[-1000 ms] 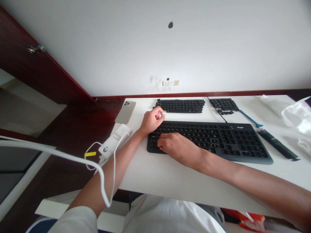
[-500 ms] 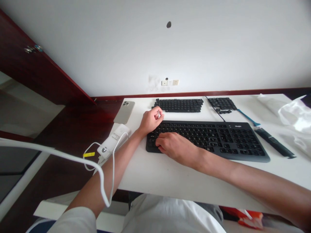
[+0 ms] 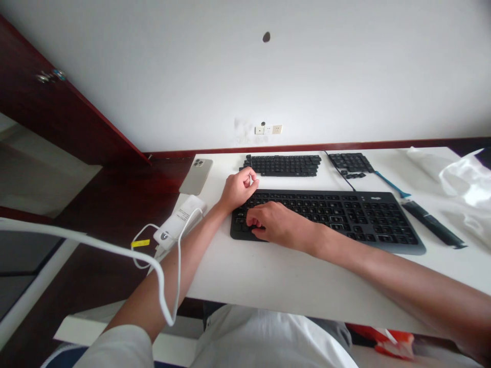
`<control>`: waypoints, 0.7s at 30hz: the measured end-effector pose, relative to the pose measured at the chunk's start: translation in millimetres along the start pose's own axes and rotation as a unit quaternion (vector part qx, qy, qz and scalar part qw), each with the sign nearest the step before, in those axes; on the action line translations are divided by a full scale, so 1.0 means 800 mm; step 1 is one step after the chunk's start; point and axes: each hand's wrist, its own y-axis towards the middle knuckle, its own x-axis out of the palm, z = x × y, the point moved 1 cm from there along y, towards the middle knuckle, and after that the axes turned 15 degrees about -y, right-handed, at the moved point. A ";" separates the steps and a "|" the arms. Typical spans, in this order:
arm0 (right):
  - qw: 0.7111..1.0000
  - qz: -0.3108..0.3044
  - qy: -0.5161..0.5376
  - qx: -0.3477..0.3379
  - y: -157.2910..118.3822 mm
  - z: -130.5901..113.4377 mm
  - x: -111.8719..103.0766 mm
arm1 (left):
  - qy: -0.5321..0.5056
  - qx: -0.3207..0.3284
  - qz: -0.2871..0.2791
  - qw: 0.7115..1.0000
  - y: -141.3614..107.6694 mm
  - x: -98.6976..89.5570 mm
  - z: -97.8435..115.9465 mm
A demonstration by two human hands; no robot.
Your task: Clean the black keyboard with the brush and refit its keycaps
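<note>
A black keyboard [image 3: 362,225] lies on the white table, its key caps gone and the bare key sockets showing. My left hand [image 3: 238,190] rests at its upper left corner, fingers curled in loosely, with nothing visible in them. Over the lower left keys is my right hand [image 3: 278,225], its fingers bent and closed against the sockets. Whatever those fingertips may hold is hidden. Behind the keyboard, loose black key caps [image 3: 284,165] are laid out in rows, with a second group of number-pad caps [image 3: 351,162] to the right.
Right of the keyboard lie a blue brush-like stick [image 3: 392,184] and a black tool [image 3: 435,225]. A white plastic bag [image 3: 470,176] sits at the far right. On the left are a phone [image 3: 196,176] and a white power bank [image 3: 179,220] with a white cable [image 3: 159,276].
My right hand has turned slightly and its thumb and fingers have shifted a little over the lower left keys. My left hand stays in place.
</note>
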 end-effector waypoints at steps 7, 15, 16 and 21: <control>0.997 0.003 -0.071 -0.018 -0.007 -0.011 0.002 | 0.000 0.003 0.001 1.000 -0.001 0.000 -0.001; 0.993 0.004 -0.109 -0.035 -0.010 -0.016 0.003 | 0.000 0.010 0.002 1.000 0.000 0.000 -0.001; 0.994 0.002 -0.110 -0.029 -0.010 -0.017 0.003 | 0.001 0.010 0.001 1.000 0.000 0.000 -0.001; 0.990 0.015 -0.137 -0.023 -0.012 -0.022 0.005 | 0.003 0.006 0.000 1.000 0.000 0.001 0.000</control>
